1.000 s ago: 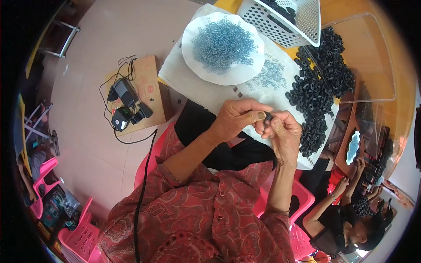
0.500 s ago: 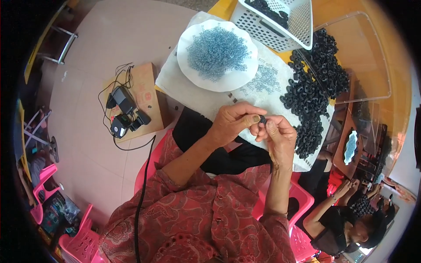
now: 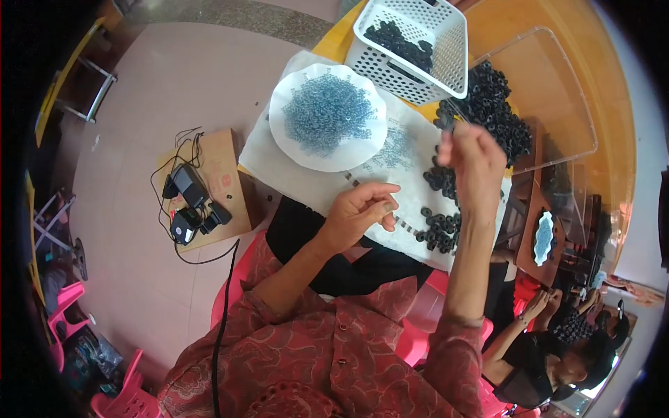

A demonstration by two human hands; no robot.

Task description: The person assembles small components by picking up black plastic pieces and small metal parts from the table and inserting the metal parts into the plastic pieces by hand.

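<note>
My left hand [image 3: 362, 216] hovers above the near edge of the white cloth [image 3: 320, 191]. Its thumb and fingers are drawn together, and whatever lies between them is hidden. Farther forward, my right hand [image 3: 475, 157] is over the pile of small black ring-shaped parts [image 3: 488, 104], its curled fingers smeared by motion, so what it holds cannot be made out. A white scalloped plate [image 3: 282, 143] heaped with small bluish springs [image 3: 327, 111] stands ahead of my left hand. More springs [image 3: 390, 150] lie scattered beside it.
A white perforated basket [image 3: 418, 90] with black parts stands at the far edge. Right of it is a clear plastic bin [image 3: 592, 132]. Left, a cardboard box [image 3: 233, 181] carries black adapters and cables [image 3: 188, 184]. A co-worker [image 3: 529, 355] sits at the right near pink chairs.
My hands have parted; before, they met at a small black part. The right has reached forward over the pile, while the left stays near its place. The view has shifted somewhat.
</note>
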